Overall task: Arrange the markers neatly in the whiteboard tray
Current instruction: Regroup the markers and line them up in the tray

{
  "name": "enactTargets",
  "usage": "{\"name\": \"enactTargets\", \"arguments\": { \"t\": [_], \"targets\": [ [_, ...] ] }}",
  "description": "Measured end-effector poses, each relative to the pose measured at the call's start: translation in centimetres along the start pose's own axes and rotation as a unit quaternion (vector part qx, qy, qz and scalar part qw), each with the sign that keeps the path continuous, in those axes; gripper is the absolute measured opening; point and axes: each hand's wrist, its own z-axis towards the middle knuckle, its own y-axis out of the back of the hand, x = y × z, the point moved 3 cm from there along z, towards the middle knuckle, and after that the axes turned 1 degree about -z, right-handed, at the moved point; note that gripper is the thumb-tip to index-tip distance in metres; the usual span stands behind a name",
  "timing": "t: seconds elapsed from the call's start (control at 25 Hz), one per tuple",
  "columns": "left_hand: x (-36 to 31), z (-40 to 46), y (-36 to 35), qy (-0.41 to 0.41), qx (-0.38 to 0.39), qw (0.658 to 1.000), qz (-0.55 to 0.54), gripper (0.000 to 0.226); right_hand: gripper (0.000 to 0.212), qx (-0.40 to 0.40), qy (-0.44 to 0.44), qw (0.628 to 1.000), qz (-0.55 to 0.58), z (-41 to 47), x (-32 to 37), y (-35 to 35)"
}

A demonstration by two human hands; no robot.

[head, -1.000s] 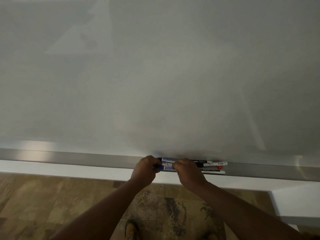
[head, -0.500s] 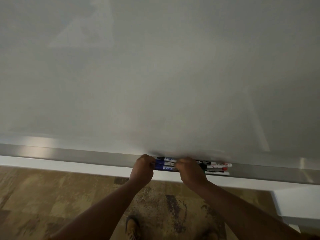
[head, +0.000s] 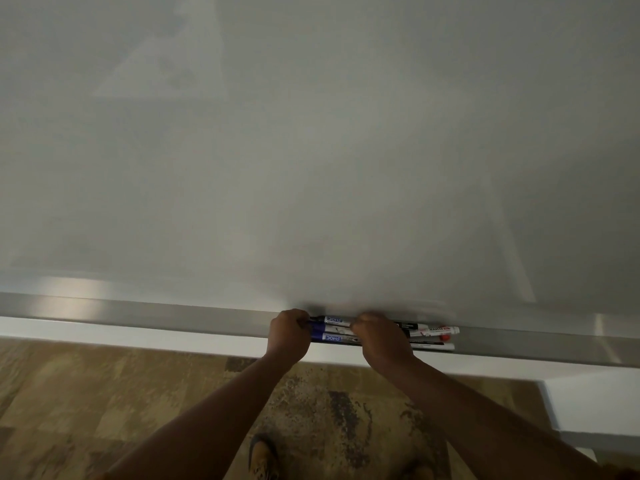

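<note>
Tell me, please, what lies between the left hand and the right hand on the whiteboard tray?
In the head view, the blue-capped ends of the markers lie side by side in the tray between the left hand and the right hand. Both hands touch them.

A long metal tray point(head: 173, 315) runs along the bottom of the whiteboard point(head: 311, 150). Several markers point(head: 429, 336) lie lengthwise in it, close together.

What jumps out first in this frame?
Two hands meet at the whiteboard tray: the left hand grips the left ends of a bunch of markers, and the right hand curls over their middle. To the right, white barrels and a red cap poke out past the right hand. Above it all, the blank whiteboard fills most of the view.
</note>
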Motion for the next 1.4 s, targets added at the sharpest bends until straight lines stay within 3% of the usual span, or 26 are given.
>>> {"name": "enactTargets", "arguments": {
  "t": [0.24,0.4,0.56,0.72,0.92,1.28,1.4],
  "targets": [
    [0.5,0.4,0.2,0.014,0.027,0.999,-0.029,0.024,0.029,-0.021,0.005,1.000,0.013,0.0,-0.4,-0.8],
    [0.4,0.5,0.2,-0.003,0.071,0.995,-0.064,0.018,0.010,-0.049,0.012,0.998,0.021,-0.1,-0.2,-1.2],
    [-0.3,0.1,0.6,-0.015,0.125,0.981,-0.150,0.018,0.016,-0.085,0.016,0.994,0.067,0.1,0.8,-0.5],
    [-0.5,-0.3,0.5,-0.003,0.149,0.959,-0.240,0.024,0.021,-0.073,0.042,0.993,0.086,-0.1,1.8,0.3],
    [-1.4,-0.8,0.5,-0.014,0.181,0.943,-0.278,0.029,0.020,-0.050,0.019,0.991,0.121,-0.7,1.9,1.4],
    [-1.2,-0.8,0.8,0.018,0.172,0.933,-0.315,0.027,0.016,-0.014,-0.001,0.993,0.117,-1.6,0.5,2.1],
    [-0.6,-0.7,0.7,0.065,0.169,0.912,-0.369,0.018,0.032,-0.021,0.017,0.993,0.116,-2.1,-0.2,2.6]
  ]
}}
